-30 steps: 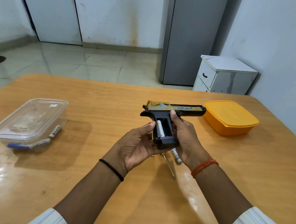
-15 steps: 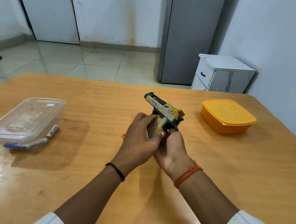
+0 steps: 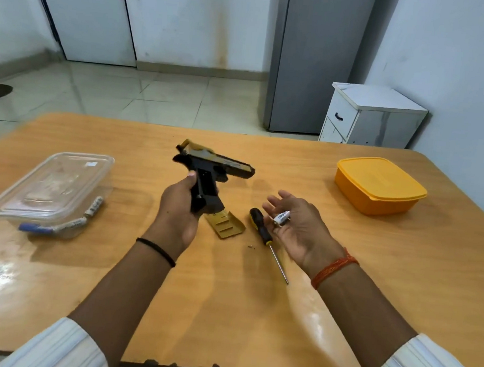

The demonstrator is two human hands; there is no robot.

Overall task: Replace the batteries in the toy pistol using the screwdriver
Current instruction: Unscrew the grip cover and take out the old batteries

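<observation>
Two hands, one wooden table (image 3: pixel 251 317)
Left hand (image 3: pixel 177 209): curled round grip of black-and-gold plastic toy pistol (image 3: pixel 211 170), held above table, barrel toward right.
Right hand (image 3: pixel 298 227): palm up, fingers relaxed, white cylindrical battery (image 3: pixel 282 217) lying on palm.
Between hands: gold ribbed plastic cover (image 3: pixel 226 224); black-and-yellow-handled screwdriver (image 3: pixel 265 236), touching table.
Left of left hand: clear plastic lidded box (image 3: pixel 54 186).
Beyond right hand: orange lidded plastic box (image 3: pixel 378 184).

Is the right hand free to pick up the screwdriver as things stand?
Probably not yet. The right hand lies palm up with a battery resting in it; the screwdriver lies on the table right beside it, unobstructed. Set the battery down first.
</observation>
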